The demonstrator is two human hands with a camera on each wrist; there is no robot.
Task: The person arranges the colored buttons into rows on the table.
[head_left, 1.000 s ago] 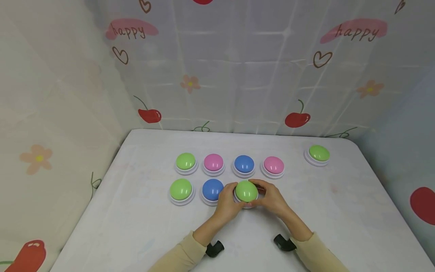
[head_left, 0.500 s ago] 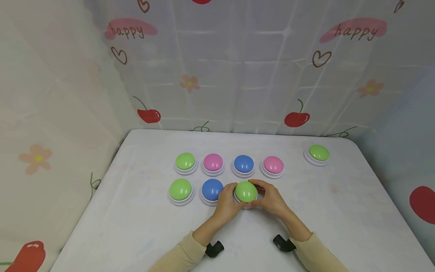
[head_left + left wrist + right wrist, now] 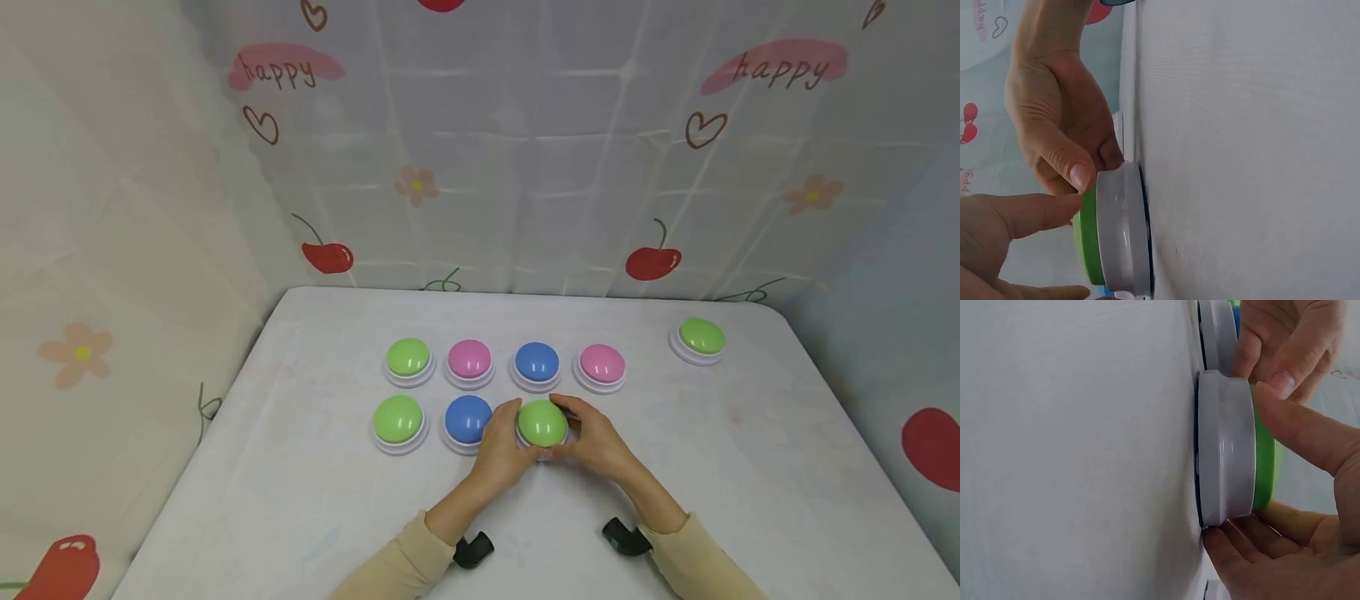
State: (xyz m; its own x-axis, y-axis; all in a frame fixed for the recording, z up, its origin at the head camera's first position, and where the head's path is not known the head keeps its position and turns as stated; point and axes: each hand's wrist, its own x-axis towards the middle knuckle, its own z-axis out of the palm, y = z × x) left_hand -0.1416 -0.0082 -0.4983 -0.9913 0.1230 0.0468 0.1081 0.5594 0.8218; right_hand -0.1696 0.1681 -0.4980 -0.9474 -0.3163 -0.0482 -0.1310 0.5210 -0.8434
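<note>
A green dome push button on a round white base sits in the front row on the white table, with both hands around it. My left hand holds its left side, fingers behind and thumb in front. From the right side my right hand grips it the same way. The two thumbs come close together at the front of the button. In the right wrist view, the right fingertips are low beside the white base. In the left wrist view, the left thumb reaches the green dome.
Left of the hands stand a blue button and a green button. Behind them runs a row of green, pink, blue and pink buttons. Another green button stands apart at the back right.
</note>
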